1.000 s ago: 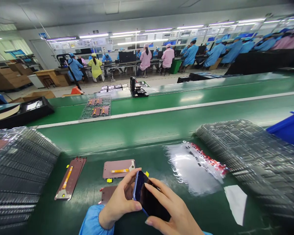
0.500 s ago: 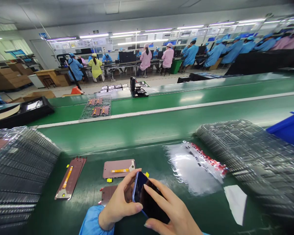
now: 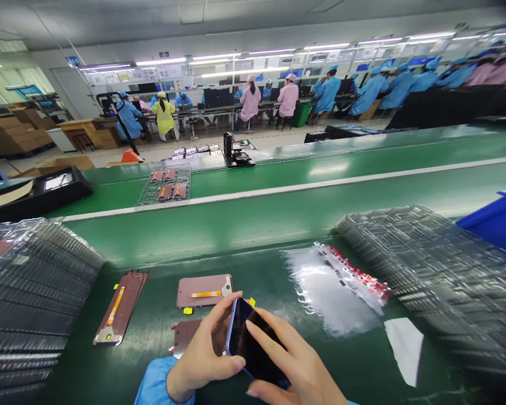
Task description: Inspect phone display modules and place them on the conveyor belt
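My left hand (image 3: 202, 351) and my right hand (image 3: 297, 365) together hold a smartphone (image 3: 253, 343) with a blue frame and a dark glass face, tilted above the green bench surface (image 3: 84, 360). The left fingers grip its blue edge, and the right fingers lie across the glass. Just beyond the hands lies a pink-backed phone panel (image 3: 202, 291) with a yellow strip. A similar panel (image 3: 120, 308) lies to its left. A third panel (image 3: 186, 334) is partly hidden behind my left hand. Small yellow tabs (image 3: 188, 310) sit near them.
Stacks of transparent plastic trays stand left (image 3: 29, 292) and right (image 3: 430, 270). Between them are a shiny bag (image 3: 333, 287) and a white sheet (image 3: 406, 351). A blue bin (image 3: 493, 222) sits at right. Beyond lies a green conveyor (image 3: 303, 194), with co-workers at distant benches.
The phone has turned slightly in my hands, and both hands have shifted a little to the left. The panels on the bench have not moved.
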`<state>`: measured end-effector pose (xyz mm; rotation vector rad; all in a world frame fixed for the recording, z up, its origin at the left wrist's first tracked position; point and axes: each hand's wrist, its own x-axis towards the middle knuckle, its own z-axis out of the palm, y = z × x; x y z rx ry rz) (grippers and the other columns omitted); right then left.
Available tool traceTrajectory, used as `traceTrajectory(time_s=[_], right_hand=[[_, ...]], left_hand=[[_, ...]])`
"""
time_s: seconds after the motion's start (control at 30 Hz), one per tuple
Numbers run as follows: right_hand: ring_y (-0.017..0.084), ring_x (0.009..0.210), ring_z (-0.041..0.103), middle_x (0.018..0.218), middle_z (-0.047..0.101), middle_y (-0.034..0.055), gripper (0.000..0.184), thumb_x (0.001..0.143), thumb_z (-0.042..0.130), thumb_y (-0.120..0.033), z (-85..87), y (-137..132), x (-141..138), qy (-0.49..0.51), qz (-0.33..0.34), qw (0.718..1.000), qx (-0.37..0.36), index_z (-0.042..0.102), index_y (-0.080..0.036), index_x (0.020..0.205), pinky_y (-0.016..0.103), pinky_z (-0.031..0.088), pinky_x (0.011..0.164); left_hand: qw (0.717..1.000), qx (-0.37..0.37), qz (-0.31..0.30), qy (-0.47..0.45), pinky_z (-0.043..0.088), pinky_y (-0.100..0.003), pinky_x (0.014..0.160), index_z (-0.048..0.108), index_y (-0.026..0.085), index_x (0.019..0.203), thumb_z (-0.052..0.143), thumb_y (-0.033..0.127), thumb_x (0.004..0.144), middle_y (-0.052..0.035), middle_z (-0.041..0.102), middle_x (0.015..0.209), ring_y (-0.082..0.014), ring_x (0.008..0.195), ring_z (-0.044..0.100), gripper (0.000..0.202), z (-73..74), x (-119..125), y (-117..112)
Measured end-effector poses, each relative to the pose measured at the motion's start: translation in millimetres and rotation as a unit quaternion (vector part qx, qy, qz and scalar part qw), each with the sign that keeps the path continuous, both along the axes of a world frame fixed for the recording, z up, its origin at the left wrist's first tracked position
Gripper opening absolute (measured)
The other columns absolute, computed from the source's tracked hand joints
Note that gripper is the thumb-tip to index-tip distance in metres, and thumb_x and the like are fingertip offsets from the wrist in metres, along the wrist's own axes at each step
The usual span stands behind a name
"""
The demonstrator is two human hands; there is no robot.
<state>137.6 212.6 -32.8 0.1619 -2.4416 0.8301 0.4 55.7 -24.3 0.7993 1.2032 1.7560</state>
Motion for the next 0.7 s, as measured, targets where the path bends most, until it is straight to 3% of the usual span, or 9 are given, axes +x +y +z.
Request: traceTrajectory(time_s=[0.3, 0.5, 0.7], right_hand=[[0.032, 0.123, 0.056, 0.136, 0.055, 0.0204, 0.066, 0.089, 0.058, -0.055, -0.6, 0.6, -0.9, 0.013, 0.001, 0.999, 0.047, 0.049, -0.015, 0.141, 0.039, 0.053, 0.097], [0.031, 0.124, 0.054, 0.135, 0.054, 0.0211, 0.064, 0.091, 0.054, -0.056, 1.2, 1.9, -1.4, 0.033, 0.0, 0.997, 0.074, 0.05, -0.013, 0.138, 0.039, 0.051, 0.099], [0.03, 0.126, 0.051, 0.135, 0.053, 0.0221, 0.061, 0.093, 0.052, -0.053, 2.8, 0.6, -2.5, 0.047, 0.008, 0.996, 0.076, 0.048, -0.012, 0.138, 0.039, 0.05, 0.1]], left_hand=[[1.0, -0.008, 0.0, 0.023, 0.042, -0.045, 0.107, 0.041, 0.025, 0.144, 0.08, 0.041, 0.071, -0.017, 0.056, 0.139, -0.0354, 0.131, 0.049, 0.084, -1.8, 1.0, -4.3], [1.0, 0.014, -0.021, 0.005, 0.039, -0.045, 0.11, 0.044, 0.034, 0.142, 0.08, 0.035, 0.072, -0.0124, 0.055, 0.142, -0.0324, 0.134, 0.048, 0.078, 3.3, 1.2, -4.9], [1.0, 0.009, -0.03, 0.004, 0.038, -0.046, 0.111, 0.044, 0.035, 0.142, 0.08, 0.033, 0.073, -0.0123, 0.054, 0.144, -0.0326, 0.135, 0.046, 0.078, 4.3, 0.3, -6.7]])
